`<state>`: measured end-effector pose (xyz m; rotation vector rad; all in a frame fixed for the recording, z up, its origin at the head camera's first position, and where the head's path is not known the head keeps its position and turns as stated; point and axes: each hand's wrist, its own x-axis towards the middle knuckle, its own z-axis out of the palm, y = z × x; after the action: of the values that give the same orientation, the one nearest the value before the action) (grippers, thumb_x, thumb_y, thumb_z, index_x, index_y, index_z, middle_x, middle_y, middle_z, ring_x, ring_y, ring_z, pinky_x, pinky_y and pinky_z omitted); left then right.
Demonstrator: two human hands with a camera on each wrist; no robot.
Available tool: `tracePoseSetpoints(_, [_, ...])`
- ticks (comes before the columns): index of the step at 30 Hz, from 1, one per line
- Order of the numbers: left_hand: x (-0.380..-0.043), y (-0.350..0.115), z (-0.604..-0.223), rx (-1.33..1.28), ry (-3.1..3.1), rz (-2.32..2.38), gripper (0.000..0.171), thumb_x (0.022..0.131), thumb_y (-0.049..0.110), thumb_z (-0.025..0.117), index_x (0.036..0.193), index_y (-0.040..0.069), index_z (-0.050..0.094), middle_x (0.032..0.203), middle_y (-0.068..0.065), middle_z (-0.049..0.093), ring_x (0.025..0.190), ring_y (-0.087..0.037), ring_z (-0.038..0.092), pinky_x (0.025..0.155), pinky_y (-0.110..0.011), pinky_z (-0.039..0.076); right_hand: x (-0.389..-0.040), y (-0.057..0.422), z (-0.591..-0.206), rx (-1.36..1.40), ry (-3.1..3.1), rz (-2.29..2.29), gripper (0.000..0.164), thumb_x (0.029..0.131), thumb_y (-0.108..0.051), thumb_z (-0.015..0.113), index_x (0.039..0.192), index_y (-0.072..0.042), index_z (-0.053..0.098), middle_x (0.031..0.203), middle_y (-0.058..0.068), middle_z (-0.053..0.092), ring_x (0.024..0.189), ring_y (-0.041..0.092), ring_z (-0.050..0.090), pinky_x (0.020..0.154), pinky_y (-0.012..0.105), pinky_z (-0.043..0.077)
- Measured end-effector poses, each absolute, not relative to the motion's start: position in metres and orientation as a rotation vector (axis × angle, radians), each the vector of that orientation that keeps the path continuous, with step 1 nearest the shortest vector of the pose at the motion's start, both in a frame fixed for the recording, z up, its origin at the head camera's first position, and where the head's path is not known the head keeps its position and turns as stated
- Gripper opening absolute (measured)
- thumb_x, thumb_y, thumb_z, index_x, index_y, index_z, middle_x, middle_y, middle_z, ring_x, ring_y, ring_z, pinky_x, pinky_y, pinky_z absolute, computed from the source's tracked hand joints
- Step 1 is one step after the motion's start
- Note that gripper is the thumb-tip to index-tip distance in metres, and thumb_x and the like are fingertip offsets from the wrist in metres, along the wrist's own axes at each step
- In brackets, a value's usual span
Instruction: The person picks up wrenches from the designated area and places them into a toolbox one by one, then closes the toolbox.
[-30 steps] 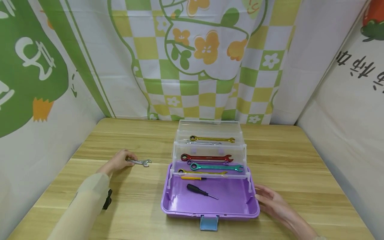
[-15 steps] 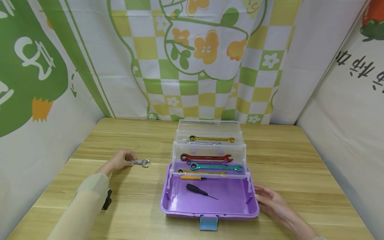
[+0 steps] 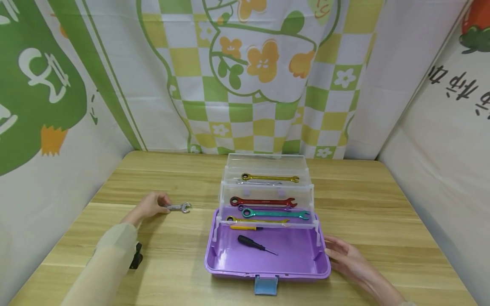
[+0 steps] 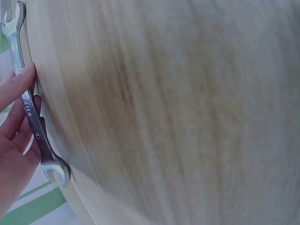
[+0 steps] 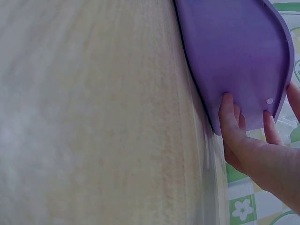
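Observation:
My left hand [image 3: 155, 204] pinches a silver double open-ended wrench [image 4: 33, 112] between thumb and fingers, low over the left of the table. One jaw end of the wrench [image 3: 185, 208] points right, toward the toolbox. My right hand [image 3: 350, 257] touches the right outer wall of the purple toolbox [image 3: 268, 273]; in the right wrist view its fairly straight fingers [image 5: 228, 115] lie against that wall. Inside the toolbox are a black-handled screwdriver [image 3: 250, 242] and a yellow-handled tool [image 3: 243, 228]. Its raised clear trays hold red [image 3: 264, 202], teal [image 3: 277, 213] and gold wrenches [image 3: 269, 178], among others.
A blue latch [image 3: 266, 285] hangs from the toolbox's front. A black object [image 3: 136, 256] lies partly behind my left sleeve [image 3: 112, 250]. Patterned curtains [image 3: 252, 123] stand behind the wooden table [image 3: 183, 263], with printed cloth at both sides.
My left hand and the silver wrench have shifted very slightly left. My right hand stays at the toolbox's side.

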<state>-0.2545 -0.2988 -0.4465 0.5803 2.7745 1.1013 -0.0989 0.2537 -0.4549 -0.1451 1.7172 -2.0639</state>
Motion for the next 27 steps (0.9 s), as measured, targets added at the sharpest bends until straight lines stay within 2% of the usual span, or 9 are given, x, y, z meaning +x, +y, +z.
tracePoseSetpoints(5, [-0.253, -0.299, -0.445, 0.576, 2.755, 1.130, 0.018, 0.063, -0.006, 0.072, 0.076, -0.007, 0.060, 0.072, -0.013, 0.062, 0.065, -0.010, 0.053, 0.058, -0.020, 0.042, -0.099, 0.254, -0.455, -0.147, 1.707, -2.072, 0.030, 0.089, -0.010, 0.050, 0.117, -0.019, 0.047, 0.115, -0.006, 0.052, 0.103, 0.008, 0.053, 0.090, 0.033, 0.042])
tracePoseSetpoints(16, [-0.255, -0.297, -0.438, 0.496, 2.706, 1.146, 0.015, 0.068, -0.007, 0.066, 0.080, -0.010, 0.058, 0.074, -0.013, 0.061, 0.066, -0.013, 0.051, 0.058, -0.021, 0.042, -0.099, 0.254, -0.456, -0.171, 1.673, -2.094, 0.030, 0.090, -0.007, 0.048, 0.117, -0.019, 0.047, 0.114, -0.007, 0.053, 0.103, 0.008, 0.053, 0.090, 0.032, 0.042])
tracePoseSetpoints(20, [-0.258, -0.293, -0.428, 0.484, 2.706, 1.161, 0.014, 0.071, -0.008, 0.063, 0.083, -0.011, 0.057, 0.076, -0.014, 0.060, 0.068, -0.015, 0.050, 0.059, -0.023, 0.042, -0.099, 0.254, -0.457, -0.169, 1.675, -2.100, 0.029, 0.090, -0.006, 0.048, 0.114, -0.021, 0.048, 0.113, -0.008, 0.053, 0.103, 0.008, 0.053, 0.089, 0.031, 0.042])
tracePoseSetpoints(27, [-0.267, -0.282, -0.405, 0.500, 2.746, 1.151, 0.014, 0.074, -0.007, 0.061, 0.088, -0.011, 0.058, 0.079, -0.014, 0.060, 0.070, -0.015, 0.052, 0.059, -0.023, 0.044, -0.099, 0.255, -0.458, -0.179, 1.673, -2.108, 0.030, 0.090, -0.006, 0.047, 0.117, -0.019, 0.048, 0.115, -0.006, 0.052, 0.103, 0.008, 0.053, 0.089, 0.030, 0.042])
